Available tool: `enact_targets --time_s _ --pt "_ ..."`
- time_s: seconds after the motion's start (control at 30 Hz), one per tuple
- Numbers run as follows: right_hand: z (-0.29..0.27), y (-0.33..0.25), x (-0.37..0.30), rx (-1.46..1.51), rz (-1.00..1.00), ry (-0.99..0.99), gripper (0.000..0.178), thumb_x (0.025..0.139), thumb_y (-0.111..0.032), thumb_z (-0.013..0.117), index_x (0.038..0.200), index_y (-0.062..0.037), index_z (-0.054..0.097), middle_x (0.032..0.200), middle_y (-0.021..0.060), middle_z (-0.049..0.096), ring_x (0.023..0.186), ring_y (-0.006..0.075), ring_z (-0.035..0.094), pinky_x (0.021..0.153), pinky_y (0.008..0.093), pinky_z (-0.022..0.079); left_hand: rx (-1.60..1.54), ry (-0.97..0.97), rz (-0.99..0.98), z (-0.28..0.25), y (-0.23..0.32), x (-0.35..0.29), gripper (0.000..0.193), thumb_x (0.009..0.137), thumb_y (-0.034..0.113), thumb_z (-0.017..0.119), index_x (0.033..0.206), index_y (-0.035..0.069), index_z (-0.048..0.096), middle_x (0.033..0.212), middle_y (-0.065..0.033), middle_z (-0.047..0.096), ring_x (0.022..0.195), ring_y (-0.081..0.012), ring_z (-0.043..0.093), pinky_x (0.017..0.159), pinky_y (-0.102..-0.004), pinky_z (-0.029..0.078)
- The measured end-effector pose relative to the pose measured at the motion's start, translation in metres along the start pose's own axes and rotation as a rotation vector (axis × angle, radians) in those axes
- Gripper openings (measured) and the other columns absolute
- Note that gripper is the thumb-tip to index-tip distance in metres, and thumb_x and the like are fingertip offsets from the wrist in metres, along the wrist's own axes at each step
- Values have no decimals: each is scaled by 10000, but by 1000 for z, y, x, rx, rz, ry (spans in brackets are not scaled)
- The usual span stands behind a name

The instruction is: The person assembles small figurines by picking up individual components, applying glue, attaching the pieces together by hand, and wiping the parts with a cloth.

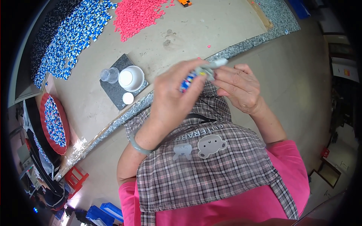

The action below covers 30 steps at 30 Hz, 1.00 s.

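Above my lap, at the table's near edge, my left hand [173,90] is closed around a small see-through packet of blue, white and red pieces [187,81]. A pale grey-green top part with a bit of yellow [205,71] sticks out of its right end, and a whitish tip points up and to the right. My right hand [239,86] meets this end, its bent fingers pressed against the grey-green part. Motion blurs both hands a little, and the fingers hide much of the packet.
On the table [151,49], a grey stone slab [113,92] carries a white bowl [140,77], clear cups [109,75] and a white lid [128,98]. Beyond lie heaps of blue-white pieces [75,37] and pink pieces [137,17]. A red tray [65,128] holds mixed pieces.
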State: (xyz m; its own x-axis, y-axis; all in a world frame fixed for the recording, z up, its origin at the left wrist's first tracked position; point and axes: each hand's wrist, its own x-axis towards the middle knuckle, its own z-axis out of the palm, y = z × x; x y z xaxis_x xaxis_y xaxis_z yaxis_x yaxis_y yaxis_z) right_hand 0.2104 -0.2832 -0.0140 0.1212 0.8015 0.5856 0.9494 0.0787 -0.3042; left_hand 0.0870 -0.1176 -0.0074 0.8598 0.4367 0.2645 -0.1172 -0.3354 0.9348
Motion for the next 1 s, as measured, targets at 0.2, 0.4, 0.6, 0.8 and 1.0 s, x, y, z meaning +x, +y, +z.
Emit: enact_targets --time_s 0.2,0.4,0.6,0.8,1.0 --pt "-7 -13 7 72 33 -13 281 729 -152 757 985 -43 714 1055 81 706 964 206 680 735 303 467 -63 -62 -105 10 -10 -3 162 885 35 609 1038 -9 640 834 -140 674 753 -259 678 680 -319 522" --pt "-1 0 9 361 250 141 405 826 -94 683 1224 -43 625 1336 179 553 1132 300 618 877 369 496 -687 -180 -498 6 -13 -9 169 966 69 556 1119 25 615 778 -6 618 633 -24 509 548 -181 407" --pt "21 -20 6 513 319 17 411 911 -107 591 1307 -4 544 1349 234 524 1164 359 588 935 371 513 -927 -292 -526 11 -16 -15 394 958 105 589 1310 73 416 889 -13 588 652 -28 484 555 -158 391" --pt "14 -11 -8 424 394 274 174 943 21 470 1017 41 627 969 149 685 845 218 686 731 310 559 -924 -464 -609 6 0 -14 474 961 145 598 1369 66 372 770 -61 565 619 -51 437 528 -181 319" --pt "-11 34 1 153 690 317 128 937 -83 582 900 17 654 771 35 666 634 71 564 577 242 464 -724 -505 -650 -24 2 -21 234 947 140 600 1116 -21 609 737 -27 553 588 -48 416 524 -188 321"
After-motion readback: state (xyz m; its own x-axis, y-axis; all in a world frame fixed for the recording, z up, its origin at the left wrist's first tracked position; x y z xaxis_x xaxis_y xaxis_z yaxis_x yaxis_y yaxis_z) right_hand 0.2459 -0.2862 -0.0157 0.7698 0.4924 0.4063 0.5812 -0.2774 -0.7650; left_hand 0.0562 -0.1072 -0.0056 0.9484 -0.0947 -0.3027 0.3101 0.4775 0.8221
